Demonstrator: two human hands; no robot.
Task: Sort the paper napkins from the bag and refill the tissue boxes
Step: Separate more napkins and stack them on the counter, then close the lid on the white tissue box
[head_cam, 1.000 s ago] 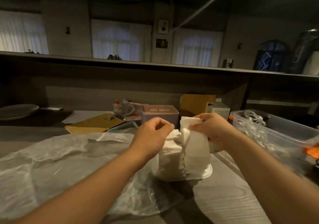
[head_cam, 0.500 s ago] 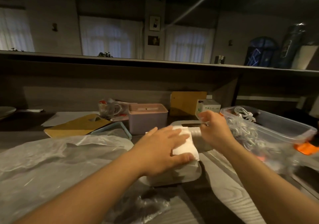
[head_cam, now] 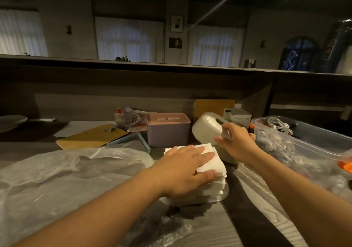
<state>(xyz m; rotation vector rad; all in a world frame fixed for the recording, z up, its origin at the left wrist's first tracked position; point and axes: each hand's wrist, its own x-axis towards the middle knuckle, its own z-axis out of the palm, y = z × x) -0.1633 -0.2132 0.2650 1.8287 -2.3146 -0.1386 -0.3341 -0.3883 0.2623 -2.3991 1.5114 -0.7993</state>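
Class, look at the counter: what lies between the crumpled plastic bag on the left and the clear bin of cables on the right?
In the head view, the napkin stack in its base tray, pressed flat by the left hand, and the white cover held by the right hand.

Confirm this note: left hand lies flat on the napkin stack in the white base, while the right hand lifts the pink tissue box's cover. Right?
Not quite. In the head view the right hand holds the white cover, not the pink tissue box, which stands untouched behind. The left hand does lie flat on the napkin stack.
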